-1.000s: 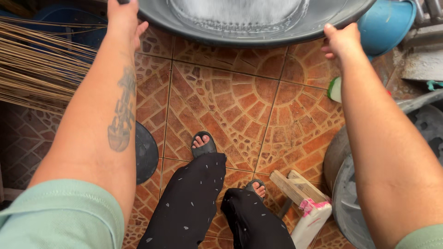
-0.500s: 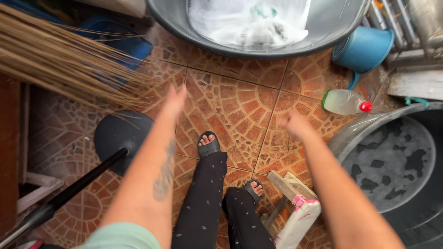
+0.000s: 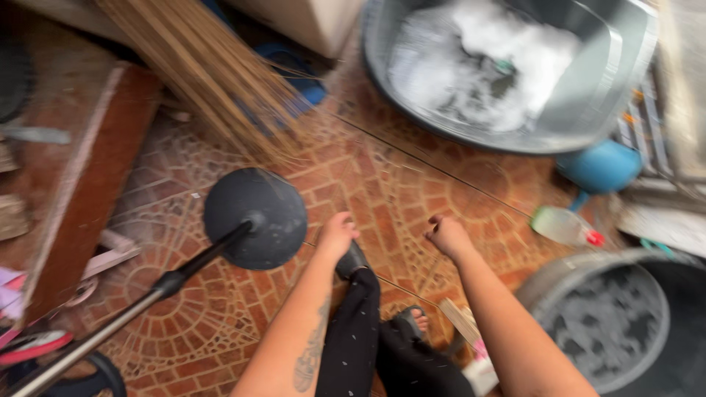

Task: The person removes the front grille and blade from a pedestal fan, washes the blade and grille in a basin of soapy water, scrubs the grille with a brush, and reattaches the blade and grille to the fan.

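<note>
Single head-worn view, steeply downward, close over the person's forearms, tiled floor [image 3: 412, 198] below

Home washing yard: sudsy basin [image 3: 625, 66], broom [image 3: 213, 73]

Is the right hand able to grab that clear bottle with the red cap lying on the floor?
Probably yes. The right hand hangs empty over bare tiled floor, and the bottle lies apart to its right with nothing between them. The blue jug sits just behind the bottle, not in the way.

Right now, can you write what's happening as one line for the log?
left hand: empty, loosely curled over tiled floor | right hand: empty, curled | nearby: round black stand base, soapy grey basin
</note>
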